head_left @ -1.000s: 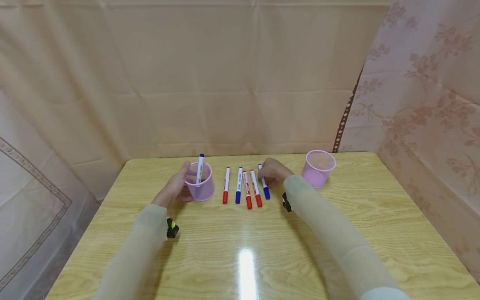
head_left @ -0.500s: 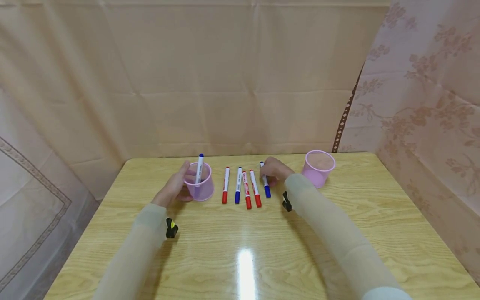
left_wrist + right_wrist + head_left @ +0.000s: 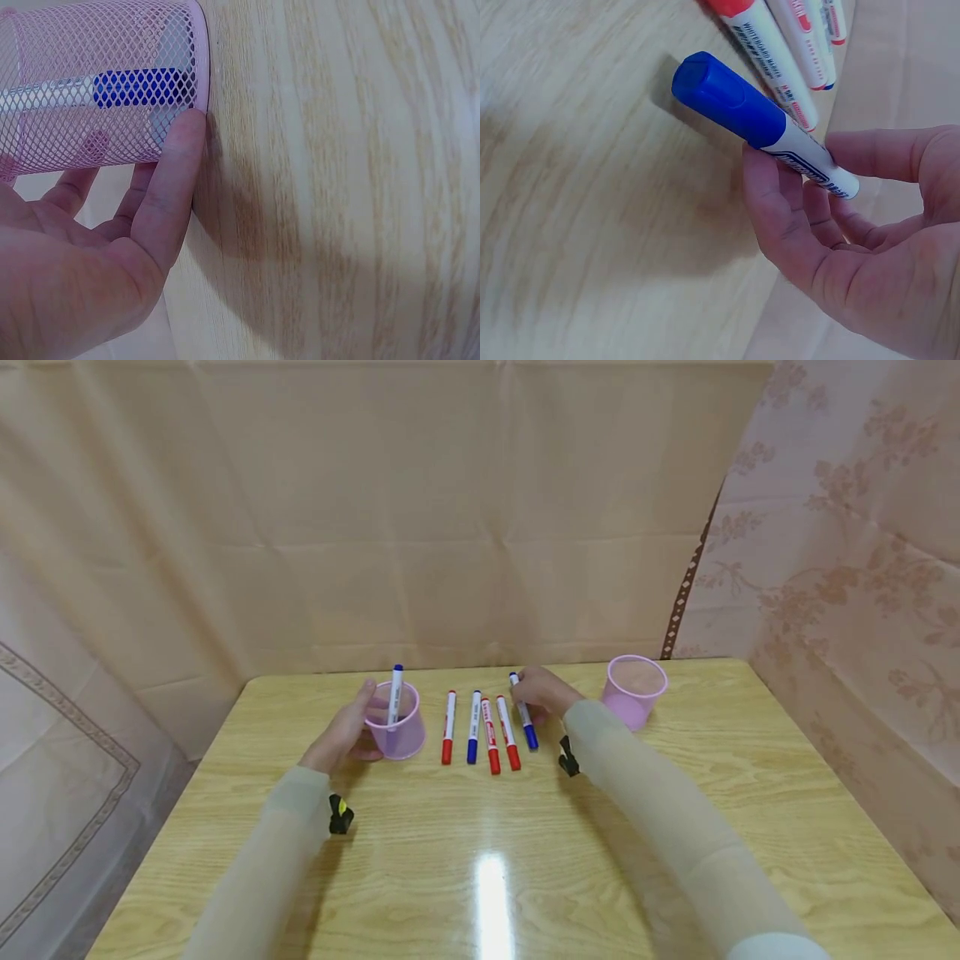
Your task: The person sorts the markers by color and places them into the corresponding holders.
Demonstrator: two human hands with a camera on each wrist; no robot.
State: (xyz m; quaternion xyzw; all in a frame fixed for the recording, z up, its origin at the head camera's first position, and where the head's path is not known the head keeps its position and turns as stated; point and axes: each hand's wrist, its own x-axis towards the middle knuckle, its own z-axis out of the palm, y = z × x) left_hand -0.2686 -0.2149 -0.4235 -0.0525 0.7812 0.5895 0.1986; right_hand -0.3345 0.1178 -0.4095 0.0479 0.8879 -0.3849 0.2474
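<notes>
Pinching the blue-capped marker (image 3: 769,129) in the right hand (image 3: 546,690), clamped thumb-to-fingers across its white barrel. Held tilted, with cap toward the person (can't tell if touching the table (image 3: 420,860) or just off it). Well to the left of that pinch, wrapped with the left hand (image 3: 347,731) round the outside wall: a pink mesh cup (image 3: 405,745). Inside that grip's cup: one blue marker (image 3: 395,695), cap down, leaning slightly. Just left of the right-hand pinch, lying in a loose row: two red markers (image 3: 508,732), then another blue one (image 3: 474,727), then a third red one (image 3: 448,727). Near, right of the pinch: a second cup (image 3: 630,714). Looks like the pick-up step, with grasp made. Next probably calls for a firm pinch, a lift clear of the nearest red marker, then a carry toward a cup (unsure which).
</notes>
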